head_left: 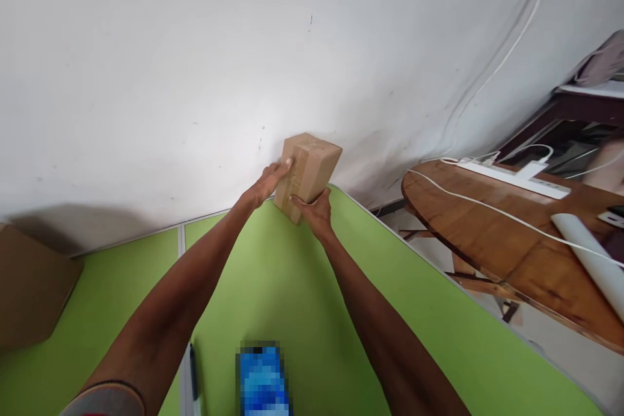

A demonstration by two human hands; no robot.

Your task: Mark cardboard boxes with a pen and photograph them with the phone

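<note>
A small taped cardboard box point(316, 166) stands upright at the far edge of the green table point(244, 273), close to the white wall. My left hand point(270, 182) lies against its left side, with the thumb on the taped face. Low on the right side, my right hand point(316, 209) holds the box, its thumb across the front and its other fingers hidden behind. Both arms are stretched out over the table.
A larger cardboard box point(34, 286) sits at the left. Near the front edge are a phone point(264, 380) and a dark pen point(194, 370). To the right, a wooden table point(487, 227) carries a white power strip point(517, 179), a cable and a white roll point(589, 263).
</note>
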